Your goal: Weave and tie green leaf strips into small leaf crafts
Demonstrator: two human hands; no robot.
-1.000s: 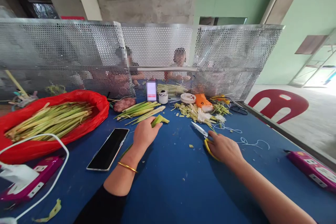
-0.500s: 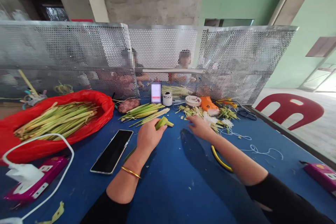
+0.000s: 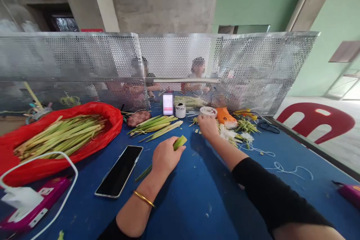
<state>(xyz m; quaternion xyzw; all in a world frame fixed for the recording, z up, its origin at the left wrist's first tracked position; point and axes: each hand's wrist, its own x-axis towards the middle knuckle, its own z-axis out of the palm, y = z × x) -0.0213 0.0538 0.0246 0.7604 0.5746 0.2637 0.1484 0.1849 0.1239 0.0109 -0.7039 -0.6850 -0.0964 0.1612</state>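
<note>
My left hand (image 3: 165, 159) is closed around a folded green husk leaf (image 3: 180, 142). The leaf's broad end sticks out past the thumb, and a thin green end shows below the wrist. Farther forward, my right hand (image 3: 208, 126) reaches to the near side of a white tape roll (image 3: 208, 111). Its fingertips are hidden, so whether they grip the roll or a scrap under it cannot be told. Beside that hand lie pale green leaf scraps (image 3: 247, 124). Several long green husk leaves (image 3: 154, 123) lie beyond my left hand.
At left are a red bag (image 3: 112, 116) of leaves, a black phone (image 3: 119, 172) and a purple power strip (image 3: 53, 191) with a white cable. A lit phone (image 3: 168, 104) stands by a white jar (image 3: 180, 111). A perforated metal screen (image 3: 174, 52) borders the table; people sit behind it.
My right hand has moved forward and left, from above the scraps to the tape roll. My left hand has come slightly nearer with the husk leaf. The camera view has tilted up a little.
</note>
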